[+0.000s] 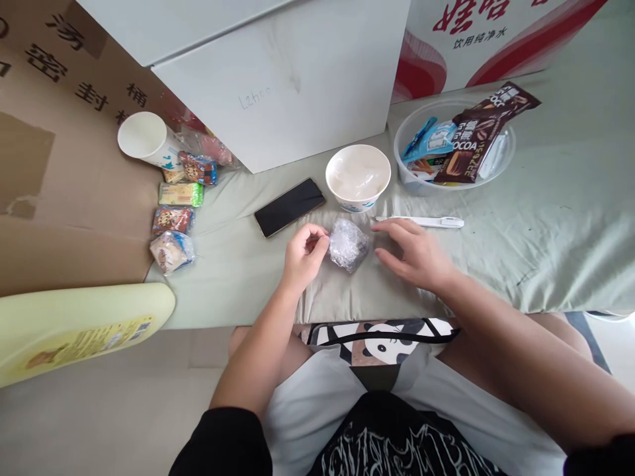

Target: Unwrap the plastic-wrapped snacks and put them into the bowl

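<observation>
A crumpled bundle in clear plastic wrap [348, 244] lies on the cloth in front of me; what is inside cannot be made out. My left hand [304, 256] pinches the bundle's left edge between thumb and fingers. On the other side, my right hand [414, 254] hovers with thumb and fingers apart, holding nothing. Just beyond its fingertips rests a slim white tool [436, 222] that looks like a utility knife. Behind the bundle stands a white paper bowl [358, 177] with clear plastic film inside.
A black phone [290, 207] lies left of the bowl. At right, a clear plastic tub [404, 173] holds snack packets. Several wrapped snacks [173, 220] and a tipped paper cup [149, 140] line the left. White boxes [297, 86] wall off the back.
</observation>
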`<state>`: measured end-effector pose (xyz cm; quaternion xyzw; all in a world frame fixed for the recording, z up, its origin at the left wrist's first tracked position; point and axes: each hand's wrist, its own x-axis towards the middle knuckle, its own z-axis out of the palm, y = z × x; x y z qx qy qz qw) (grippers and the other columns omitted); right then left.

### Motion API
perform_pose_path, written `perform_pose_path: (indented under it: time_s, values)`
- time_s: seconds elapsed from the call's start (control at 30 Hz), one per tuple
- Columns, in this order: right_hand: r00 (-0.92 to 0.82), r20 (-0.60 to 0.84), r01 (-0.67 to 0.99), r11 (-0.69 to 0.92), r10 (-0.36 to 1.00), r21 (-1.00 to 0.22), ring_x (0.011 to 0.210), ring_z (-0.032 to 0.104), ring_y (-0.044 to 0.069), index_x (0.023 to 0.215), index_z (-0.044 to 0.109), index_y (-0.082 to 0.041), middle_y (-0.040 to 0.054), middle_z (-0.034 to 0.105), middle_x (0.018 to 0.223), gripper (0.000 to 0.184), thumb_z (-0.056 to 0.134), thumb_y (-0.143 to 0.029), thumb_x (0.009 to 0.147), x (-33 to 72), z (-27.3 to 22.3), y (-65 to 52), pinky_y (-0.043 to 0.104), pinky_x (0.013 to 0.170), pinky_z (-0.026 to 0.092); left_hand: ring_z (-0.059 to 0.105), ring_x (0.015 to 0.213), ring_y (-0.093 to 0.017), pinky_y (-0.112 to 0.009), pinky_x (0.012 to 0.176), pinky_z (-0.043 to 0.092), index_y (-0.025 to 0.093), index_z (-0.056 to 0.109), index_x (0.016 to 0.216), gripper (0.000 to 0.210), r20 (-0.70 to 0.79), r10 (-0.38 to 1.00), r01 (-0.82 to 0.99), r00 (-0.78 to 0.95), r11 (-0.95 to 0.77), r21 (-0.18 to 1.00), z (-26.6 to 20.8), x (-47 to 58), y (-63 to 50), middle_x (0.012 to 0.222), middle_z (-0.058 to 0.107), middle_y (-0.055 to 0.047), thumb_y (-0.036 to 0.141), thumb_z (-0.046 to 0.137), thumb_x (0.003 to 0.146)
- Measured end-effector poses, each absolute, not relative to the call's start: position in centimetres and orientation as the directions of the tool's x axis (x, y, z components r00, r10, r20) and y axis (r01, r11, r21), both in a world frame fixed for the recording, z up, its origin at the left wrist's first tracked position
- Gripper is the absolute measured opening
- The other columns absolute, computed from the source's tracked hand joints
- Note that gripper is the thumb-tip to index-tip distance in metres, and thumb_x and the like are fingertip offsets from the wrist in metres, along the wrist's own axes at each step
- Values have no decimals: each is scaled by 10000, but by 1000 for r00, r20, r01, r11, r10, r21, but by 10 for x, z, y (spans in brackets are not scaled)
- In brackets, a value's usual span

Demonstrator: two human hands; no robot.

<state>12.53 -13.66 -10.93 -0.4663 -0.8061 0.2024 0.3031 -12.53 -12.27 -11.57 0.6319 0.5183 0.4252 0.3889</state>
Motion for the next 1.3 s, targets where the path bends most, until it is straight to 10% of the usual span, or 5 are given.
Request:
perform_pose_path:
  time_s: [0.17,0.3,0.7,1.0,1.3]
  values:
    - [-455,277,523,506,846,-686,1180,679,307,1323,572,-208,144,692,1294,400,605,-278,931,119,-109,-140,473,984,576,650,1023,-239,-354,827,563,212,623,1036,490,185,925,319,332,-295,901,-115,-120,-125,1126,647,-110,649,689,824]
    - [-441,257,507,475,860,-719,1149,687,308,1325,576,-221,137,690,1278,417,619,-255,911,117,-110,-140,475,965,583,644,1073,-253,-404,943,547,211,649,1064,377,305,867,473,393,-476,741,-111,-115,-132,1151,655,-108,458,768,805]
    - [-448,196,521,433,872,-736,942,702,272,1278,622,-186,119,724,1071,365,586,-248,920,117,-104,-140,426,838,590,584,558,-123,-228,455,470,228,565,905,288,-128,991,-42,-37,127,991,-119,-115,-121,747,635,14,412,757,794]
    - [-390,216,561,417,895,-715,781,662,211,893,644,-220,68,709,868,121,529,-215,932,118,-99,-139,333,722,517,573,528,-107,-227,478,472,246,500,922,240,-91,988,21,-121,95,995,-117,-116,-120,705,597,53,295,676,766]
    - [-8,252,637,199,968,-745,728,648,205,926,610,-247,47,708,875,178,498,-145,834,125,-99,-136,326,626,485,656,714,-130,-240,602,507,251,498,1010,220,108,952,211,-288,-47,976,-126,-131,-114,854,593,18,222,569,804]
